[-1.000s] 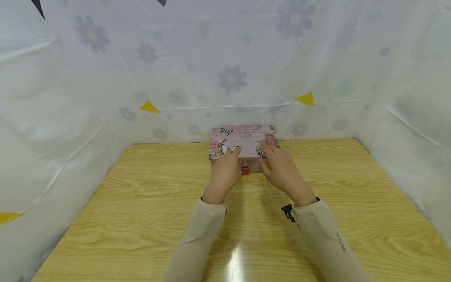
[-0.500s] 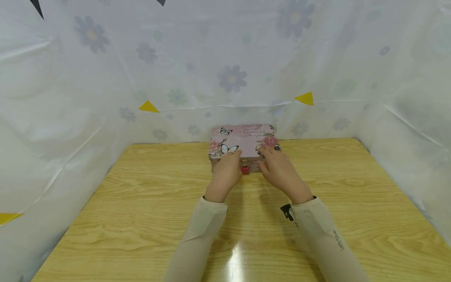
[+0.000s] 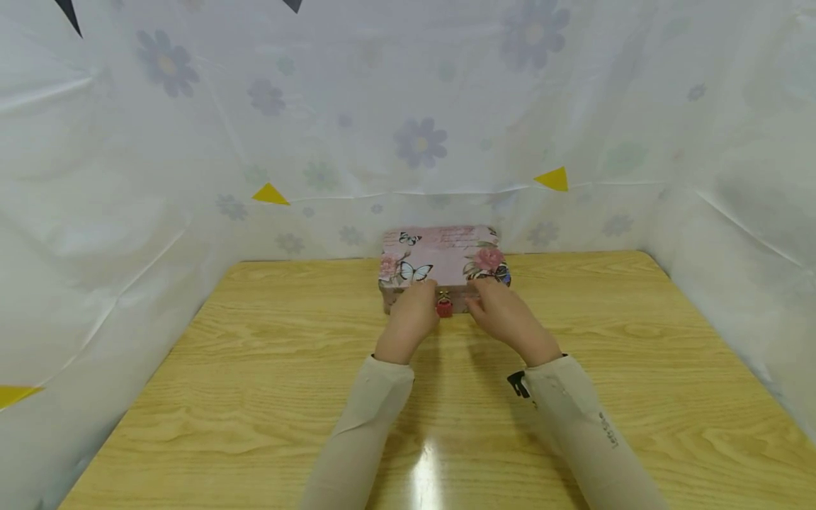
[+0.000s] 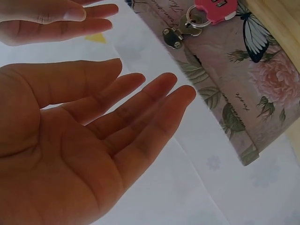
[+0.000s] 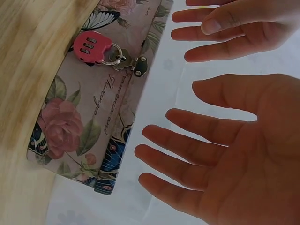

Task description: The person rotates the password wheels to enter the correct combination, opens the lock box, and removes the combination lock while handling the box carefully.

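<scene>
A pink box (image 3: 446, 256) with printed butterflies and roses stands closed at the far middle of the table. A red combination padlock (image 5: 92, 48) hangs by its shackle from the metal clasp (image 5: 139, 66) on the front face. My left hand (image 3: 411, 317) hovers by the front edge, left of the lock; the left wrist view shows its fingers (image 4: 154, 101) loosely extended, holding nothing. Right of the lock, my right hand (image 3: 510, 319) is likewise near the lid's front edge. Its fingers (image 5: 183, 140) are spread and relaxed in the right wrist view, with a gap between them and the box.
The wood-grain table (image 3: 255, 397) stretches toward me from the box. Behind the box rises a white flower-print sheet (image 3: 344, 156) with yellow triangles on it, and white sheeting (image 3: 739, 234) encloses the sides too.
Both hands have drawn back slightly toward me from over the lid, so more of its front butterflies and rose shows. The box and padlock stay in place.
</scene>
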A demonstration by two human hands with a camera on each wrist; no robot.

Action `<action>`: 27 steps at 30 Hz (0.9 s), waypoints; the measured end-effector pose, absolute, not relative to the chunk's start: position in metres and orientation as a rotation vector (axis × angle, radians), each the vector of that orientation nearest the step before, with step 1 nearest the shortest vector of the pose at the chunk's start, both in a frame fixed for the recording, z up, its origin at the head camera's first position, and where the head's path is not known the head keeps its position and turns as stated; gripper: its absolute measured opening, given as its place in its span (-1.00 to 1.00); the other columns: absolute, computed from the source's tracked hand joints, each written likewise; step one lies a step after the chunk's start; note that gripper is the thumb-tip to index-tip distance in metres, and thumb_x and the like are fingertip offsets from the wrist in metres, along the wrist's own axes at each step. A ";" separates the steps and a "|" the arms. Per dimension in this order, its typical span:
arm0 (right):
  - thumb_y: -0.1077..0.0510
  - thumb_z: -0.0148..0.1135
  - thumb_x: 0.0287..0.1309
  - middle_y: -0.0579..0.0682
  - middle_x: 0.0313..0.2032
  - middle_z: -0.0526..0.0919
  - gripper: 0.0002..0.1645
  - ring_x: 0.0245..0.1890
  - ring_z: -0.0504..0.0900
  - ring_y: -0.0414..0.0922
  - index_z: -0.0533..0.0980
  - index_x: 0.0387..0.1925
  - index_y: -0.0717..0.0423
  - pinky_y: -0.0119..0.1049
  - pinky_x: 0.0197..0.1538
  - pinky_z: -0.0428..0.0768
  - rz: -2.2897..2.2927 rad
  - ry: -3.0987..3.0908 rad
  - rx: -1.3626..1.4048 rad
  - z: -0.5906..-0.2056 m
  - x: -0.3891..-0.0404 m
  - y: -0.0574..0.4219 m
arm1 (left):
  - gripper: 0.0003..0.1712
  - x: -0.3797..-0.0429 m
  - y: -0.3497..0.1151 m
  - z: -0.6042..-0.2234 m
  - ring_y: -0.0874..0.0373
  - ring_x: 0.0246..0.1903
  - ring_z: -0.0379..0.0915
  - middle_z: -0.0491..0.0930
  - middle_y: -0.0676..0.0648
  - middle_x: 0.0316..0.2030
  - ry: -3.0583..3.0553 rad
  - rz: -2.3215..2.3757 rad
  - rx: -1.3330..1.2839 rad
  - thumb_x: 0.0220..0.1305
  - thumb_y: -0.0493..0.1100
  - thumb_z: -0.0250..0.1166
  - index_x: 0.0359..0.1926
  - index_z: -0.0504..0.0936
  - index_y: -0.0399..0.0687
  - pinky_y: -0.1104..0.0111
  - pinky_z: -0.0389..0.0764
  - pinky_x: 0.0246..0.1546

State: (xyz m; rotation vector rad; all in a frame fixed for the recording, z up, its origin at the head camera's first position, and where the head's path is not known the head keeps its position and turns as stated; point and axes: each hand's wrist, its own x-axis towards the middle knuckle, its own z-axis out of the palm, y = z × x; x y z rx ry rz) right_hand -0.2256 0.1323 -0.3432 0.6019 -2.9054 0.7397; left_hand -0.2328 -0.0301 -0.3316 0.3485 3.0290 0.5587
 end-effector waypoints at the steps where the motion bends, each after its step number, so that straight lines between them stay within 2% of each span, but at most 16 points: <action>1: 0.20 0.04 0.37 0.40 0.14 0.44 -0.49 0.04 0.53 0.23 0.33 0.21 0.48 0.11 0.13 0.46 0.749 -2.914 0.605 -0.344 -0.227 0.132 | -0.57 -0.233 -0.030 -0.333 -0.03 -0.05 0.53 0.58 -0.19 -0.06 3.033 0.553 0.353 0.19 -0.39 0.29 0.10 0.49 -0.23 0.15 0.60 -0.16; 5: 0.21 0.01 0.38 0.41 0.12 0.45 -0.50 0.03 0.53 0.22 0.31 0.21 0.50 0.09 0.11 0.47 0.809 -2.947 0.623 -0.347 -0.230 0.132 | -0.67 -0.235 -0.031 -0.337 -0.05 -0.08 0.53 0.58 -0.21 -0.13 3.046 0.545 0.390 0.17 -0.39 0.30 -0.02 0.52 -0.28 0.16 0.58 -0.13; 9: 0.25 0.01 0.36 0.42 0.10 0.46 -0.52 0.04 0.52 0.23 0.32 0.19 0.52 0.10 0.11 0.47 0.860 -2.957 0.649 -0.351 -0.235 0.131 | -0.71 -0.237 -0.031 -0.339 -0.09 -0.07 0.51 0.56 -0.24 -0.13 3.013 0.579 0.398 0.19 -0.41 0.29 -0.05 0.52 -0.31 0.15 0.56 -0.07; 16: 0.25 0.00 0.36 0.43 0.15 0.42 -0.50 0.12 0.47 0.27 0.29 0.21 0.53 0.09 0.16 0.45 0.885 -3.009 0.636 -0.358 -0.242 0.130 | -0.75 -0.240 -0.031 -0.342 -0.13 -0.09 0.55 0.59 -0.25 -0.14 2.992 0.590 0.390 0.17 -0.43 0.29 -0.10 0.54 -0.30 0.11 0.58 -0.12; 19: 0.25 0.01 0.36 0.44 0.16 0.41 -0.50 0.14 0.45 0.28 0.29 0.20 0.54 0.09 0.16 0.44 0.896 -3.010 0.646 -0.360 -0.243 0.130 | -0.73 -0.241 -0.030 -0.343 -0.12 -0.08 0.55 0.59 -0.25 -0.11 2.984 0.570 0.395 0.18 -0.43 0.27 -0.07 0.53 -0.30 0.11 0.59 -0.10; 24: 0.27 0.01 0.36 0.45 0.15 0.42 -0.50 0.14 0.45 0.28 0.29 0.19 0.56 0.10 0.16 0.44 0.904 -2.986 0.683 -0.363 -0.245 0.131 | -0.60 -0.245 -0.030 -0.348 -0.12 -0.03 0.54 0.59 -0.26 -0.05 2.988 0.566 0.406 0.16 -0.45 0.26 0.05 0.50 -0.30 0.12 0.57 -0.04; 27: 0.26 0.00 0.36 0.43 0.16 0.42 -0.50 0.14 0.45 0.28 0.29 0.20 0.54 0.10 0.17 0.43 0.924 -2.989 0.689 -0.366 -0.246 0.131 | -0.60 -0.246 -0.029 -0.352 -0.12 -0.01 0.53 0.59 -0.27 -0.05 2.989 0.546 0.412 0.15 -0.45 0.27 0.05 0.50 -0.32 0.11 0.55 -0.01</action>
